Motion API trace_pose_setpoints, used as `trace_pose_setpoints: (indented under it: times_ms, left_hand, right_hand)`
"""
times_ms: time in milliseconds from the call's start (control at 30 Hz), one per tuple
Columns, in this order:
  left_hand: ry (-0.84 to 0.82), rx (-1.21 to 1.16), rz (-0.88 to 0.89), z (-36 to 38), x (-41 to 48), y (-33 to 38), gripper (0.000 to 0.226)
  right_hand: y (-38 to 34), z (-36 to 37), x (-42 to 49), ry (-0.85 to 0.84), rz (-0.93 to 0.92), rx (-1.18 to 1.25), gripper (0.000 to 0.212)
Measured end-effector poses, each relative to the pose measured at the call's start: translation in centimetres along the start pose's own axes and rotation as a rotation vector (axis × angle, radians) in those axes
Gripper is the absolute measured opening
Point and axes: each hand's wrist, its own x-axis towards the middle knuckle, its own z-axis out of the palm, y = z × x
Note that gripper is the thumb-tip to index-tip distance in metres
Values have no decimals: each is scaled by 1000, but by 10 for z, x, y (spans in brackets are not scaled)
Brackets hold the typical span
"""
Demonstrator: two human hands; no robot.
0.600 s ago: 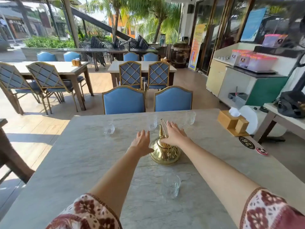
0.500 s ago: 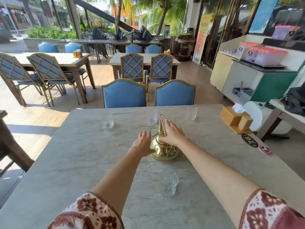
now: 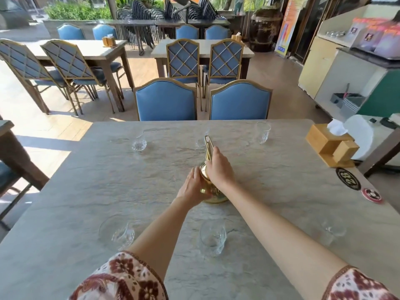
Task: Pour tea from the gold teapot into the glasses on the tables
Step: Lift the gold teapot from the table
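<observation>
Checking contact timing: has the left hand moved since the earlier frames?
Yes. The left hand has closed rightward onto the gold teapot, which stands on the table; earlier it hovered beside it.

Sunlit patio, blue chairs (image 3: 165,100)

Bare table (image 3: 281,191) right of teapot (image 3: 213,197) (glasses (image 3: 213,237) stand nearer).

1. The teapot (image 3: 213,192) is polished gold metal, mirror-glossy.
2. The counter (image 3: 91,191) looks like matt grey stone, veined and faintly rough.
3. The glasses (image 3: 213,237) are clear cut glass (patterned near the base).
4. The tissue box (image 3: 324,140) is pale, smooth wood.
5. The sleeves (image 3: 121,278) are printed cloth.
</observation>
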Motion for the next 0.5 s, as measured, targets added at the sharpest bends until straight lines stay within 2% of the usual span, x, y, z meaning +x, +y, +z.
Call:
trace_pose_setpoints:
  times_ms: [100,267,433,500]
  left_hand:
    - [66,-55,-21,6,-6,1,124]
    - [163,-125,-29,12,-22,4,117]
    - [150,-130,-12,-1,-32,-3,107]
    - [151,-162,-6,-11,-36,-3,104]
  right_hand:
    - [3,-1,0,-17,-9,44,42]
    - [-4,-6,4,-88,81,258,30]
    - [-17,-10,-5,-102,112,372,25]
    - [-28,-17,-6,-119,68,358,25]
